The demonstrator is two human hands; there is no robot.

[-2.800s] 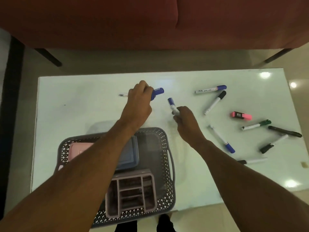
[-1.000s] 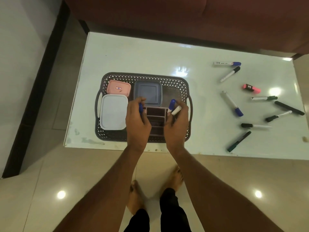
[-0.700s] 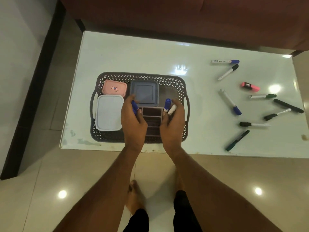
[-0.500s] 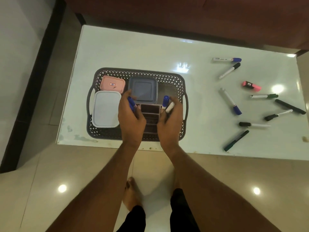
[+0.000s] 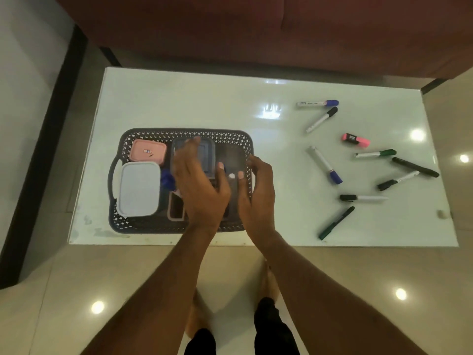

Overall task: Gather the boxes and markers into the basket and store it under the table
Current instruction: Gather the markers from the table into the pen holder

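A dark perforated basket (image 5: 143,226) sits at the table's near left. It holds a pink box (image 5: 147,151), a white box (image 5: 138,188), a grey-blue box (image 5: 207,152) and a brown organiser (image 5: 176,209). My left hand (image 5: 199,185) hovers over the organiser with its fingers stretched out. A blue marker cap (image 5: 167,180) shows just left of it. My right hand (image 5: 257,193) hangs relaxed at the basket's right side. A white marker end (image 5: 231,176) stands between my two thumbs. Several markers (image 5: 325,165) and a pink highlighter (image 5: 355,140) lie on the right.
The white glossy table (image 5: 204,98) stands before a dark red sofa (image 5: 256,26). A small pale object (image 5: 441,213) lies near the table's right edge. My feet stand on the tiled floor (image 5: 76,290) below the near edge.
Both hands carried markers from the table's middle to the basket. Since half a second ago the left fingers have spread out and the markers now stand in the organiser.
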